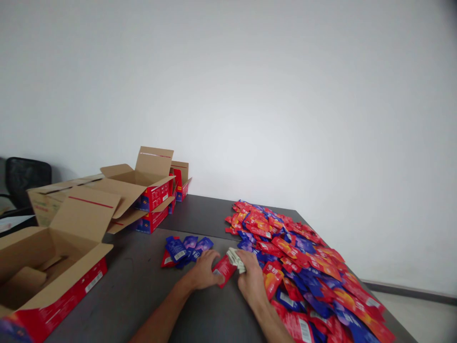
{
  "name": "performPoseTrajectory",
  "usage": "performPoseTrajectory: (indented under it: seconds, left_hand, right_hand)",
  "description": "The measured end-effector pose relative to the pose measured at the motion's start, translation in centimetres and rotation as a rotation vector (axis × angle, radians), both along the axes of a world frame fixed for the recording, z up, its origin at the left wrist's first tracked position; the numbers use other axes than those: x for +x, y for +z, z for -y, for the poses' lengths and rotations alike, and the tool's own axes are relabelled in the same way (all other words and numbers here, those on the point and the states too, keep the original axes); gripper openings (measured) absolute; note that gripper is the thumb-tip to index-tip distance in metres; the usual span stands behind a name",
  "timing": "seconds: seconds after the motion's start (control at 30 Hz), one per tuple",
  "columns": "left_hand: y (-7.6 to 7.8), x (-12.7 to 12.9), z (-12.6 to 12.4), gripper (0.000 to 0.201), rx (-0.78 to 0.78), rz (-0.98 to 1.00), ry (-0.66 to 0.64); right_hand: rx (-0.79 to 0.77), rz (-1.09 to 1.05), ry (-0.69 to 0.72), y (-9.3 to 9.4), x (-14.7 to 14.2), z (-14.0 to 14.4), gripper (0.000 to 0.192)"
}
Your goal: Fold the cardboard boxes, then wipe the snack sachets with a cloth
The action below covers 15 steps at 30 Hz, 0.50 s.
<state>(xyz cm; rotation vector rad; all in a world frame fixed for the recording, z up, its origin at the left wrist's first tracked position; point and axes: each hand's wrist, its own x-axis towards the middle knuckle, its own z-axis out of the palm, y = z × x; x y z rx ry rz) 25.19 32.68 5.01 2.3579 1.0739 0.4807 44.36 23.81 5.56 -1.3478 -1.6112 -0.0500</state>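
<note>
My left hand (205, 270) has its fingers curved and apart, with the thumb against the left edge of a red packet (226, 270). Closed round a folded whitish cloth or paper with dark marks (234, 258) is my right hand (251, 276), just above the packet's right side; its exact kind is hard to make out. A small group of blue packets (189, 247), with some red showing below, lies beyond my left hand. Close by my right hand spreads a large heap of red and blue packets (307, 271).
An open red carton (71, 286) with brown flaps stands at the left front of the dark table (203, 309). Further back are stacked open cartons (157, 209) and another carton (183, 188). A black chair (28, 174) is at far left; a white wall (250, 105) rises behind.
</note>
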Motion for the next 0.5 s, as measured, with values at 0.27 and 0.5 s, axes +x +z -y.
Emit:
performPoseTrajectory:
  seconds: [0.27, 0.5]
  left_hand:
    - [-0.6, 0.4, 0.3, 0.058, 0.056, -0.116, -0.030]
    - [0.4, 0.3, 0.7, 0.059, 0.010, -0.175, -0.048]
  right_hand:
    - [-0.180, 0.128, 0.336, 1.0, -3.3, 1.1, 0.054]
    - [-0.215, 0.169, -0.072, -1.2, 0.8, -0.1, 0.068]
